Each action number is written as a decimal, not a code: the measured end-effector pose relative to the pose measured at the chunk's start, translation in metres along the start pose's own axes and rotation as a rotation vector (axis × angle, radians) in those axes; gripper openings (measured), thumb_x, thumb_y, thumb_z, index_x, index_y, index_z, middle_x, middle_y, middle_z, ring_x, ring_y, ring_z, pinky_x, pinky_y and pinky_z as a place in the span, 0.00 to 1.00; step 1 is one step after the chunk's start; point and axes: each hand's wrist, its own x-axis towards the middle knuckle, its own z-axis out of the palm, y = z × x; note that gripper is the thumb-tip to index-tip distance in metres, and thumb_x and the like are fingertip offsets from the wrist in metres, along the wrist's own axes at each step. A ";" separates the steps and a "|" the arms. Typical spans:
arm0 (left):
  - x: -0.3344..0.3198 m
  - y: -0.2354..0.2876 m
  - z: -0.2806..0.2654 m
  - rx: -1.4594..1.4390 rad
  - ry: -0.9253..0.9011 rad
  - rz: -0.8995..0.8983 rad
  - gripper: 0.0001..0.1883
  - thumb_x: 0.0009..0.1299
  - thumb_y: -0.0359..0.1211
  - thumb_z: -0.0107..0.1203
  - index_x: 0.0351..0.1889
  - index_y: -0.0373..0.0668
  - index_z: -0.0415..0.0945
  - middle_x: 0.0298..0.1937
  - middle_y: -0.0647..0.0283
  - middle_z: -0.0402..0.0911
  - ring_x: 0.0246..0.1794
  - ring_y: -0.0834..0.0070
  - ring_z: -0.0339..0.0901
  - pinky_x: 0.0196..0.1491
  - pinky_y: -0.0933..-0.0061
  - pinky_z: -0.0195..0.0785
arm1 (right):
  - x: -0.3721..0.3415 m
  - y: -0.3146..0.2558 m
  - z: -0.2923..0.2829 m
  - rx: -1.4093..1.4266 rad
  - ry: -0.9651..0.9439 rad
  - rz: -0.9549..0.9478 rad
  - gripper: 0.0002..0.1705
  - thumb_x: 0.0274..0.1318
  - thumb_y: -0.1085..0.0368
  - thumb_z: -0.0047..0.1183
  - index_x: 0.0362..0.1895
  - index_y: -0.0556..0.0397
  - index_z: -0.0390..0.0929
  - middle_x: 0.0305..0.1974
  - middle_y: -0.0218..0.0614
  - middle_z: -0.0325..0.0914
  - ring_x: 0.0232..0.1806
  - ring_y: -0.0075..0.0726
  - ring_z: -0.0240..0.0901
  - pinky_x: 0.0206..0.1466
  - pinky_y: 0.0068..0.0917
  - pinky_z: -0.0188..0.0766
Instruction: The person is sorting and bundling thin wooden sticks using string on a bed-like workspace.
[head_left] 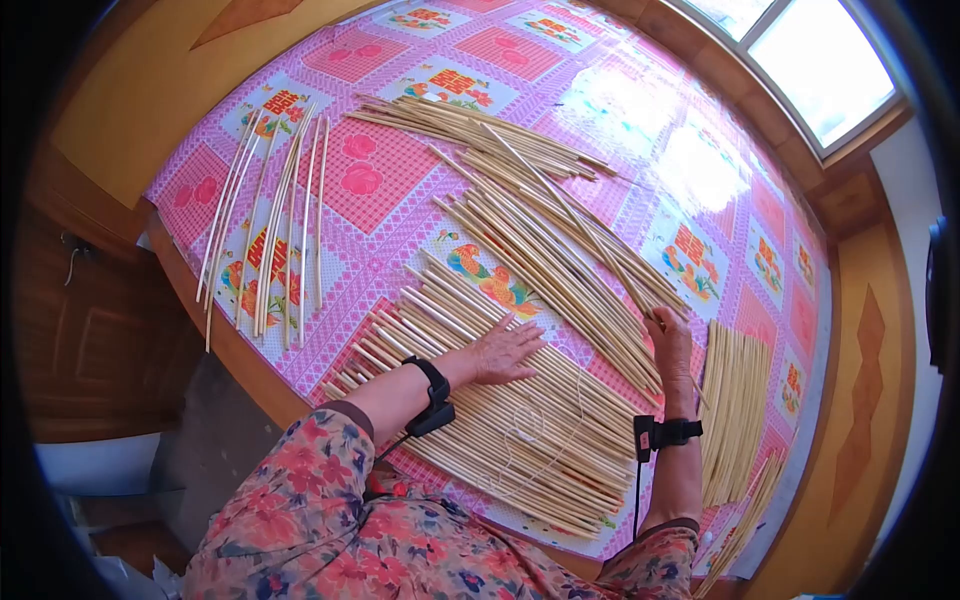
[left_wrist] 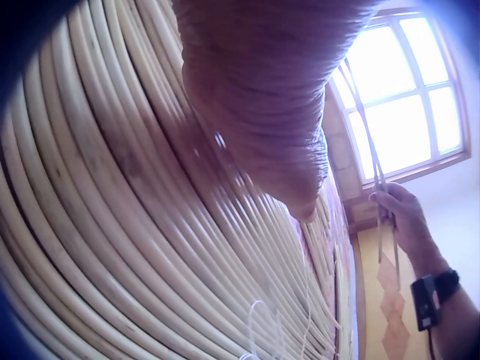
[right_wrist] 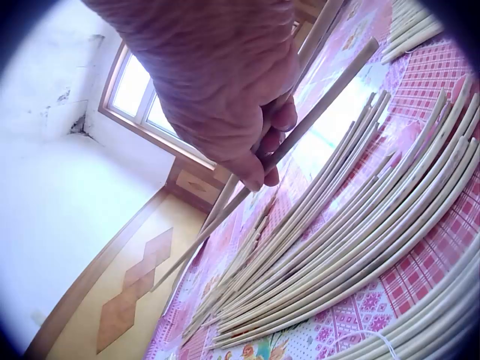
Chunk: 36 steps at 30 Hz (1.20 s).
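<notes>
My left hand [head_left: 505, 352] lies with fingers spread on a wide row of thin pale sticks [head_left: 520, 440], side by side at the table's near edge. A thin white string [head_left: 582, 395] runs loosely over this row. To the right, my right hand [head_left: 670, 345] pinches a couple of long sticks [head_left: 570, 210] between thumb and fingers, raised above a loose pile of sticks [head_left: 545, 265]. In the right wrist view, a held stick [right_wrist: 322, 101] slants past the thumb and fingertips. The left wrist view shows the left hand [left_wrist: 259, 97] close over the row, its fingertips mostly hidden.
Several separate sticks [head_left: 270, 230] lie at the left of the table, and more lie in a bundle [head_left: 480, 128] farther back. Another flat row [head_left: 735, 410] is at the right, near the edge. A pink patterned cloth [head_left: 380, 175] covers the table. A window [head_left: 820, 60] is behind.
</notes>
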 end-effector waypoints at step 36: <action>-0.135 0.031 -0.096 -1.969 0.221 -0.132 0.17 0.71 0.36 0.38 0.54 0.39 0.62 0.52 0.53 0.70 0.52 0.63 0.69 0.53 0.61 0.67 | -0.147 -0.149 0.003 0.503 -0.770 0.171 0.11 0.57 0.63 0.43 0.37 0.57 0.73 0.21 0.29 0.71 0.21 0.21 0.64 0.26 0.20 0.64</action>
